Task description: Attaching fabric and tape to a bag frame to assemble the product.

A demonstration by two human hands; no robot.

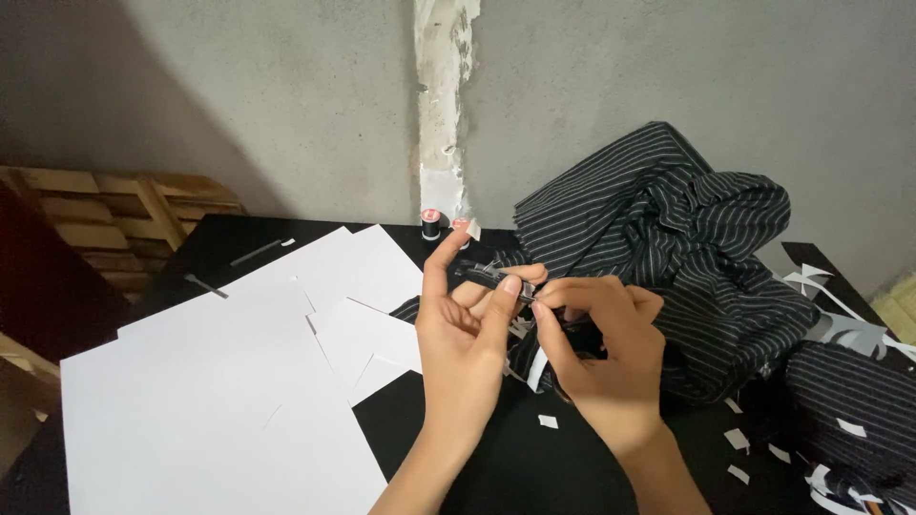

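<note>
My left hand (468, 329) and my right hand (601, 353) meet over the middle of a black table (448, 429). Together they pinch a small dark metal piece (496, 275), which looks like a zipper or clip, at the edge of a black pinstriped cloth (668, 238). The left index finger points up. The right thumb and forefinger press on the same piece from the right. A white paper strip (537, 367) hangs beneath the hands. The striped cloth is heaped behind and to the right of the hands.
Large white paper sheets (229, 381) cover the table's left half. A black thread spool (431, 225) stands at the back near the wall. White paper scraps (737, 439) and cut strips (840, 324) lie at the right. Wooden pallets (114, 219) lean at the left.
</note>
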